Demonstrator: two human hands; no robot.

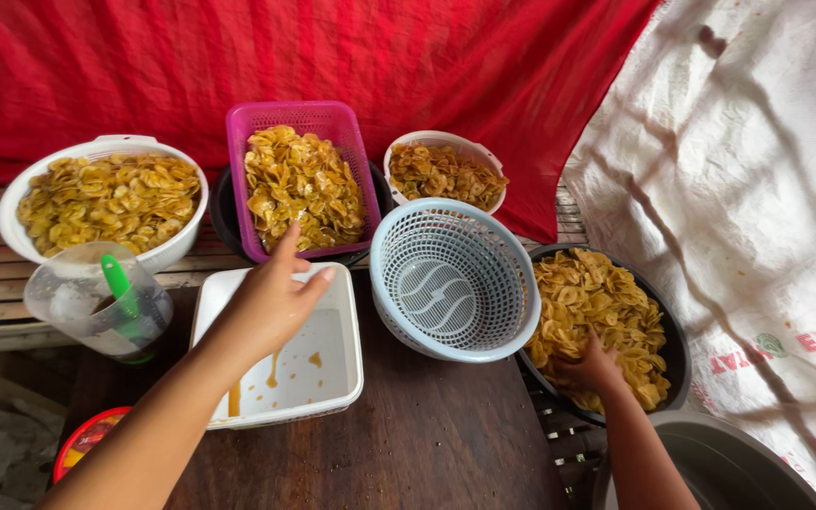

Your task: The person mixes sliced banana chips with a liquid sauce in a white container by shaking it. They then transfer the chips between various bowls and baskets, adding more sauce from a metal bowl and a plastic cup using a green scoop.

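While the left hand [266, 302] hovers over the white rectangular tub [280, 354] — fingers spread, holding nothing, pointing toward the pink basket [299, 179] — the right hand [592, 368] sinks into the chips [597, 312] of the black bowl [677, 345] at the counter's [427, 444] right edge; its grip is hidden. The tub's long axis runs left–right.

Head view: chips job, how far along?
Done, by the look of it: fried chips fill the white bowl, pink basket and small white bowl. In hand: the right hand digs into chips in the black basin; the left hand hovers over the white tub, which holds only brown sauce streaks. Left: the grey basket is empty, tilted against the basin.
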